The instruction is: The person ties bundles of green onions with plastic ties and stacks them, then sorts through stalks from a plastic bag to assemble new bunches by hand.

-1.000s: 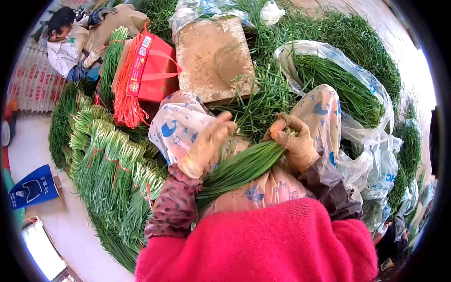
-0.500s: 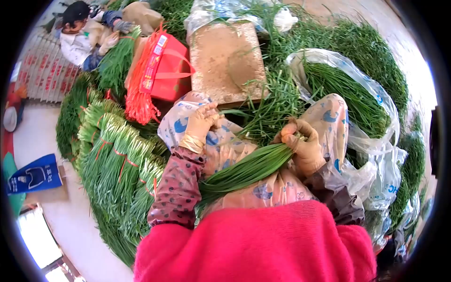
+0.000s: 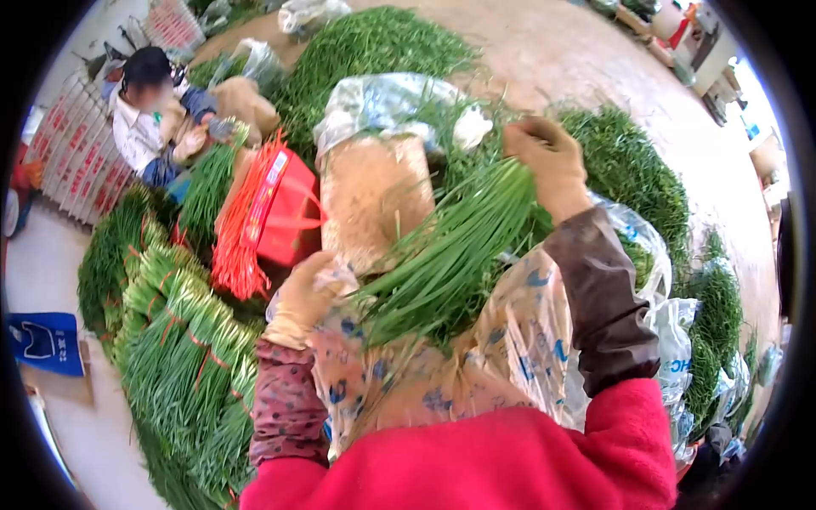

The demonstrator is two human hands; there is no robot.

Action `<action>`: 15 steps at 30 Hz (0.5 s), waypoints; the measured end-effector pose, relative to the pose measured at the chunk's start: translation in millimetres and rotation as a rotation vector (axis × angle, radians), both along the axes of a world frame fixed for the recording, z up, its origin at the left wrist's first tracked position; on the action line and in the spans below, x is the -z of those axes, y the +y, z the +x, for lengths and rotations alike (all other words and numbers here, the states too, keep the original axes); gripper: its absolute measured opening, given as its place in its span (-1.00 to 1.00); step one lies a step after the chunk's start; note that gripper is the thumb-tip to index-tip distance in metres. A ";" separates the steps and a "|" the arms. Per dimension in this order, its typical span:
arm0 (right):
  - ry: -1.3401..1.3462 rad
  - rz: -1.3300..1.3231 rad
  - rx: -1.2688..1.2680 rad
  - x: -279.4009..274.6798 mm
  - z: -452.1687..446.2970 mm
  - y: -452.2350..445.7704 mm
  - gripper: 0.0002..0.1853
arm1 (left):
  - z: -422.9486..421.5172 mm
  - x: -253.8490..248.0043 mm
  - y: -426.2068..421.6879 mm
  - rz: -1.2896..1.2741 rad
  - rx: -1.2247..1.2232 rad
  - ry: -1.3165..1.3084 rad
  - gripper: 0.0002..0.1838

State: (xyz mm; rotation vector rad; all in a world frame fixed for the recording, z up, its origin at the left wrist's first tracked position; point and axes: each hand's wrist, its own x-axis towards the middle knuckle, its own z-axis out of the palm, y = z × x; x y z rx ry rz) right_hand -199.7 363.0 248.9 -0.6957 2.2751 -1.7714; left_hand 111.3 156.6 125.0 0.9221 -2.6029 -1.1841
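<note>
My right hand (image 3: 551, 166), in a tan glove, is raised in front of me, closed around the pale stem end of a bunch of garlic chives (image 3: 472, 229). The green leaves hang down and to the left over my plastic-covered lap (image 3: 433, 378). My left hand (image 3: 299, 297), also gloved, is over my left knee with its fingers loosely apart and slightly blurred. It holds nothing that I can see, and the leaf tips are a short way to its right. A worn board (image 3: 374, 191) lies ahead between the hands.
Tied chive bundles (image 3: 183, 340) are stacked at left. A red bag (image 3: 289, 212) with red ties (image 3: 242, 229) stands beside the board. Loose greens (image 3: 629, 161) and clear plastic bags (image 3: 676, 327) lie at right. Another person (image 3: 153, 110) sits at far left holding greens.
My right hand has lifted the chive bunch up and forward from my lap, with the leaves swinging out. My left hand has moved left and down in view. The camera view has tilted upward.
</note>
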 end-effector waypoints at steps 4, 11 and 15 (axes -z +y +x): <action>-0.029 0.014 -0.422 -39.9 14.1 -37.1 -0.81 | -29.3 -68.1 -11.8 0.655 0.000 0.480 -0.09; 0.024 0.234 -0.651 -41.6 72.5 -94.9 -0.80 | -103.1 -55.8 27.5 0.511 0.384 0.690 -0.04; 0.076 0.133 -0.658 -13.8 75.7 -98.4 -0.72 | -91.6 -58.0 54.9 1.305 0.227 0.689 -0.46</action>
